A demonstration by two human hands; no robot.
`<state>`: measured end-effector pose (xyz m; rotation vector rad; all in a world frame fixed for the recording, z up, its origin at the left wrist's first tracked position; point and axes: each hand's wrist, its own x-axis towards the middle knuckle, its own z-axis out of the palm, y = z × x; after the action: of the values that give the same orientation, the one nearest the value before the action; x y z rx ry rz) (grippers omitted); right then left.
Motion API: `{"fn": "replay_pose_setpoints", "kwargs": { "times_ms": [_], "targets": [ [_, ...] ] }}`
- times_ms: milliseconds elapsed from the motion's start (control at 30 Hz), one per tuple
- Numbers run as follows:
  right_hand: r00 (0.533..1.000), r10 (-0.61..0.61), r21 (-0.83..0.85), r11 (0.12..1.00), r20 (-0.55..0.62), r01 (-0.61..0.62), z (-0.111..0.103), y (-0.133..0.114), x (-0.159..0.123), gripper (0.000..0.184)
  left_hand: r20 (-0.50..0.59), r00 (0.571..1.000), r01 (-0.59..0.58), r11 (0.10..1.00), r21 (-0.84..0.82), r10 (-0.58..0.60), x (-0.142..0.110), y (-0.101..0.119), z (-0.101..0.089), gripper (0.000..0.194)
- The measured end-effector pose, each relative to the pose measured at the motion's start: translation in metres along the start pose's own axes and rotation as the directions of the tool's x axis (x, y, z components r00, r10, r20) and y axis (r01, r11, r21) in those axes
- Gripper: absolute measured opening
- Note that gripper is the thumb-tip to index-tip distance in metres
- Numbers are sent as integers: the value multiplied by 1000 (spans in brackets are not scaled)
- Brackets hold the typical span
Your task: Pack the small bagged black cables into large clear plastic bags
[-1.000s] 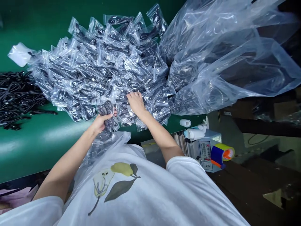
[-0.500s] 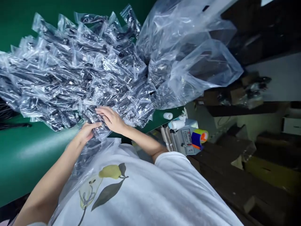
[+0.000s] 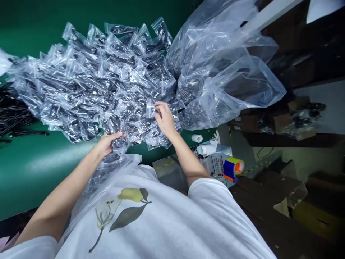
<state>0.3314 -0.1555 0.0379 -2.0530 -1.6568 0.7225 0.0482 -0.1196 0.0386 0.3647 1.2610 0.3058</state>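
Observation:
A broad heap of small clear zip bags (image 3: 88, 82) with black cables inside covers the green table (image 3: 40, 162). At the heap's near edge my left hand (image 3: 109, 141) is closed on a bagged cable (image 3: 111, 124), thumb on top. Farther right, my right hand (image 3: 164, 117) reaches over the heap, its fingers pinching the top of another small zip bag (image 3: 151, 108). Below my left hand, a large clear plastic bag (image 3: 107, 169) with similar bags in it lies against my shirt.
Large clear bags (image 3: 229, 82) stand at the heap's right. Loose black cables (image 3: 16, 111) lie at the left. Beyond the right table edge are a white roll (image 3: 197, 138), a grey machine (image 3: 215, 162), coloured tape rolls (image 3: 234, 168) and cardboard boxes (image 3: 283, 118).
My right hand has left the bagged cable by my left hand and moved right onto another bag. My left hand keeps its hold. The view has shifted slightly.

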Motion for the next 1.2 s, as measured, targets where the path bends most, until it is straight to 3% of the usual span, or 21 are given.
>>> {"fn": "replay_pose_setpoints", "kwargs": {
  "times_ms": [67,167,267,367,433,500,533,600,667,733,833,967,1033,1067,1133,1200],
  "targets": [
    [1000,-26,169,985,12,24,12,-29,-15,30,18,1000,7,999,-34,-7,-6,1,0,34],
    [982,-190,271,945,1,182,33,-63,-36,30,63,997,42,997,-71,-37,-18,3,-1,26],
    [912,-409,325,868,34,377,48,-87,-57,36,112,994,11,994,-105,1,-30,0,-6,24],
    [862,-504,437,790,61,430,51,-102,-73,36,130,987,-80,988,-135,98,-41,-3,-15,36],
    [902,-424,536,780,75,322,50,-110,-78,29,128,983,-119,986,-120,135,-49,-5,-20,43],
    [958,-256,634,764,132,117,50,-116,-78,14,114,976,-176,979,-101,187,-56,-6,-20,46],
    [971,-161,665,747,178,2,52,-119,-77,17,107,968,-217,971,-96,227,-60,-7,-19,47],
    [961,-21,682,709,276,-180,56,-126,-72,44,111,950,-282,955,-96,292,-69,-10,-16,51],
    [938,24,670,694,346,-264,60,-134,-69,63,151,934,-310,944,-109,325,-76,-16,-13,55],
    [926,-4,674,686,378,-272,64,-144,-70,71,189,908,-357,927,-120,374,-84,-22,-11,56],
    [930,-60,687,692,363,-224,67,-164,-82,68,179,849,-482,867,-122,497,-97,-28,-8,56],
    [984,-66,508,861,163,-27,64,-192,-109,67,69,798,-575,791,-207,598,-116,-25,-5,58],
    [989,-111,379,923,94,67,59,-204,-122,68,57,783,-606,780,-159,620,-126,-22,-10,56],
    [987,-136,338,936,81,101,56,-208,-127,69,103,771,-623,778,-83,628,-132,-23,-15,58],
    [981,-176,302,942,81,144,51,-213,-133,69,313,729,-671,725,153,609,-148,-27,-27,67],
    [979,-187,297,942,83,155,47,-211,-135,66,518,667,-742,541,396,535,-175,-38,-41,80]
  ]
}}
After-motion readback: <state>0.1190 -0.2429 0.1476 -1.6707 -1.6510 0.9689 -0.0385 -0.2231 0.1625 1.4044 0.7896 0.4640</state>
